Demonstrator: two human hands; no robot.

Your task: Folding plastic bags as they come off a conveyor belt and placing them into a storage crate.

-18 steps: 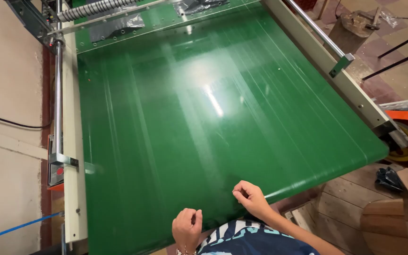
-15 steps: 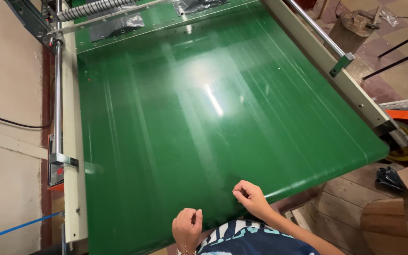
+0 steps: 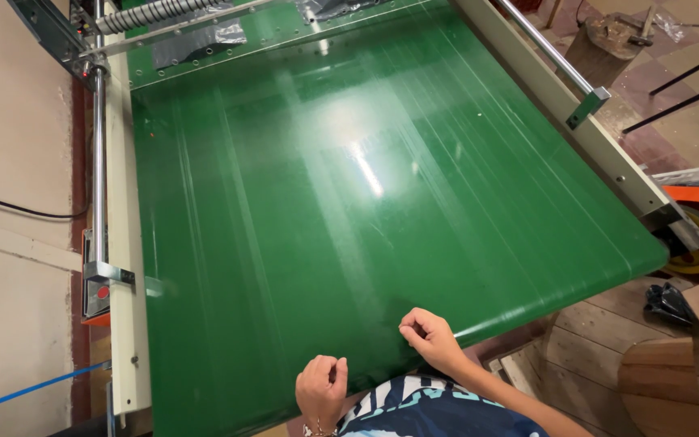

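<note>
We rest both hands at the near edge of the green belt (image 3: 349,210). Our left hand (image 3: 322,390) has its fingers curled shut, holding nothing we can see. Our right hand (image 3: 429,338) pinches its fingers narrow on the belt surface; what they grip we cannot tell.

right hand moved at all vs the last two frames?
No. The right hand sits at the same spot on the near edge of the green belt, fingers pinched, same offset from the left hand.
</note>
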